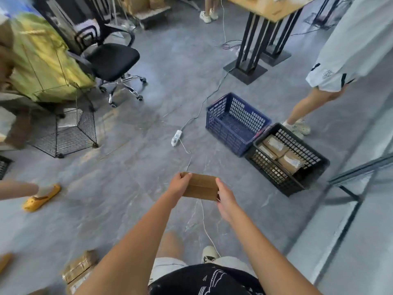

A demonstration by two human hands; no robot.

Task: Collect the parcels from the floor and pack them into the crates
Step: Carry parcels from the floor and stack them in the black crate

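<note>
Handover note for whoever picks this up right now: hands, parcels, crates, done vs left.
Left hand and right hand each grip an end of one brown parcel, held above the floor, short of the crates.
Black crate: several parcels inside.
Blue crate, touching it on the left: looks empty.
More parcels lie on the floor at lower left.
Done: black crate partly packed.
Left: place the held parcel in a crate, then collect the floor ones. Mind the power strip cable on the floor.
</note>
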